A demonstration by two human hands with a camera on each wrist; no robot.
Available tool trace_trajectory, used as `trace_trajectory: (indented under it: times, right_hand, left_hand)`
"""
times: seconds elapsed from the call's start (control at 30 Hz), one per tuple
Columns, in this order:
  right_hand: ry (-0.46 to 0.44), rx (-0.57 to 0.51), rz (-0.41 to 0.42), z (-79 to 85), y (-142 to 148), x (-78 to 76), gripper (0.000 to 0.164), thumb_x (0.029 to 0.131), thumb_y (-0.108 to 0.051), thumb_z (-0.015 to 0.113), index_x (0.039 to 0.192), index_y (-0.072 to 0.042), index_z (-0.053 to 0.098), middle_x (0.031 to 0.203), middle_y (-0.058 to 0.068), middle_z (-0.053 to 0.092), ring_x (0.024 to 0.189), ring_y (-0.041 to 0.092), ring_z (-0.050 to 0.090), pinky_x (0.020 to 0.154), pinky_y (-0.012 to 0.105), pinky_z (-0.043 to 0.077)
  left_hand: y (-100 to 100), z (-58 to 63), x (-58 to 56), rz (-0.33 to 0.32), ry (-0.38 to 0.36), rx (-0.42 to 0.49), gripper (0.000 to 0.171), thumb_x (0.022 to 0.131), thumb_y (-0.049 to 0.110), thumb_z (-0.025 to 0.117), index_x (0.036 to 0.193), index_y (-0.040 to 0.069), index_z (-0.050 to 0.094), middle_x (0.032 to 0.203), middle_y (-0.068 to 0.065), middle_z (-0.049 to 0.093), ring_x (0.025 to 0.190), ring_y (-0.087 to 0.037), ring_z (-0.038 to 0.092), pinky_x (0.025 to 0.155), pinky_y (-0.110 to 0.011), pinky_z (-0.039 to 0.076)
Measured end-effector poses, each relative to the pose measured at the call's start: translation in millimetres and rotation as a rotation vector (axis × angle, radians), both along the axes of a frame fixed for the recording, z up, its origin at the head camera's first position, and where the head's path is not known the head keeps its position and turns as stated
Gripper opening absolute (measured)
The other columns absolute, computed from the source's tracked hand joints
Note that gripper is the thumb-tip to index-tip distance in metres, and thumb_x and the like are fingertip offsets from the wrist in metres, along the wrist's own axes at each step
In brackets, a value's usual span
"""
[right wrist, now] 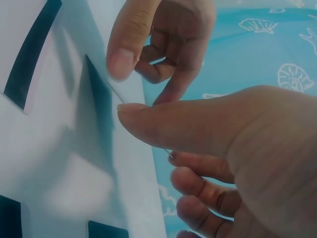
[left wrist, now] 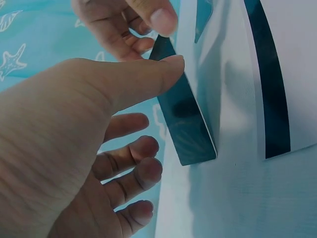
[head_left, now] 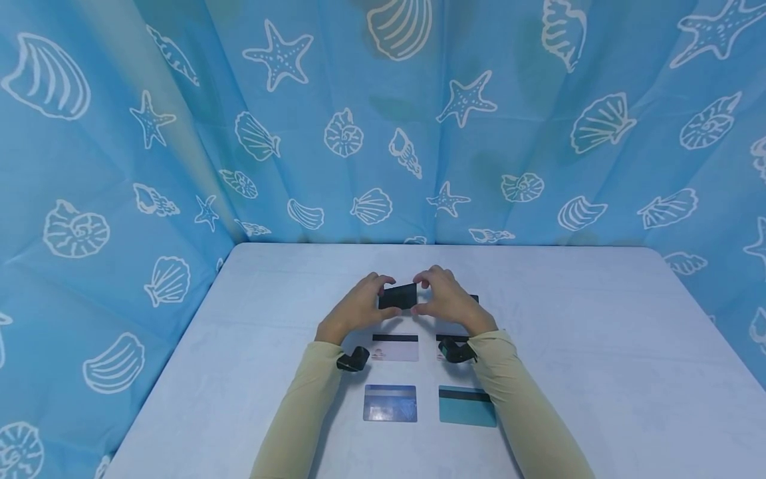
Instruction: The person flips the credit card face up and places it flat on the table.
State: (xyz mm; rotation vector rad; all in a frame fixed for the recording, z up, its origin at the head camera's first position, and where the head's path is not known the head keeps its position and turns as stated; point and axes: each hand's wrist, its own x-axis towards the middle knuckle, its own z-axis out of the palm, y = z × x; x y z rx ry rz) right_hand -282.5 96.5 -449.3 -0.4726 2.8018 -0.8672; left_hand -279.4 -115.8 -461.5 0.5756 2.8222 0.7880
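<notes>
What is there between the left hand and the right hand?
The head view shows a dark card there, held by the left hand and the right hand.

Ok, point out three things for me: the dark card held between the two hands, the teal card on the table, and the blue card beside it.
Dark card (head_left: 398, 297): head view, middle of its face.
Teal card (head_left: 467, 408): head view, plain teal area.
Blue card (head_left: 390, 404): head view, middle of its face.

Shell-print curtain behind a white, perhaps cloth-covered table.
</notes>
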Motion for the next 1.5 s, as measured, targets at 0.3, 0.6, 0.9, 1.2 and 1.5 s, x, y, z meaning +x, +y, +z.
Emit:
trace_trajectory:
  times: [0.3,0.6,0.9,1.2,1.5]
  right_hand:
    - [0.057,-0.004,0.025,5.8,-0.4,4.9,0.060,0.083,-0.022,0.087,0.134,-0.002,0.063,0.120,0.016,0.060,0.110,0.031,0.051,0.096,0.048,0.051]
    - [0.056,-0.008,0.021,10.8,-4.0,10.3,0.060,0.082,-0.025,0.088,0.134,-0.004,0.064,0.120,0.013,0.060,0.112,0.030,0.051,0.096,0.047,0.052]
    - [0.091,-0.010,0.047,16.5,-6.1,12.6,0.060,0.082,-0.022,0.088,0.134,-0.003,0.064,0.119,0.013,0.060,0.111,0.030,0.051,0.095,0.047,0.051]
    - [0.037,-0.002,0.051,15.5,-5.8,14.1,0.076,0.081,-0.028,0.090,0.145,-0.006,0.057,0.130,0.017,0.059,0.119,0.032,0.050,0.100,0.051,0.052]
    - [0.029,-0.005,0.061,7.8,-6.4,11.7,0.075,0.079,-0.026,0.091,0.142,-0.004,0.058,0.128,0.017,0.059,0.116,0.032,0.050,0.098,0.050,0.052]
  left_hand:
    - [6.0,2.4,3.1,-0.007,-0.008,0.012,0.066,0.092,0.034,0.079,0.148,0.012,0.052,0.129,-0.012,0.060,0.116,-0.026,0.058,0.110,-0.046,0.050]
    - [9.4,4.0,4.4,-0.022,-0.011,0.016,0.068,0.092,0.036,0.079,0.149,0.012,0.051,0.129,-0.012,0.060,0.118,-0.026,0.059,0.110,-0.047,0.050]
    - [6.8,5.8,4.8,-0.066,0.010,0.041,0.064,0.093,0.033,0.078,0.147,0.011,0.053,0.124,-0.011,0.060,0.111,-0.025,0.058,0.102,-0.045,0.053]
    - [4.0,6.3,3.2,-0.088,0.047,0.057,0.066,0.092,0.036,0.079,0.146,0.009,0.053,0.122,-0.010,0.061,0.105,-0.024,0.056,0.095,-0.041,0.052]
    - [0.6,6.7,1.2,-0.070,0.037,0.097,0.066,0.092,0.033,0.080,0.147,0.010,0.052,0.115,-0.009,0.060,0.099,-0.022,0.056,0.087,-0.036,0.050]
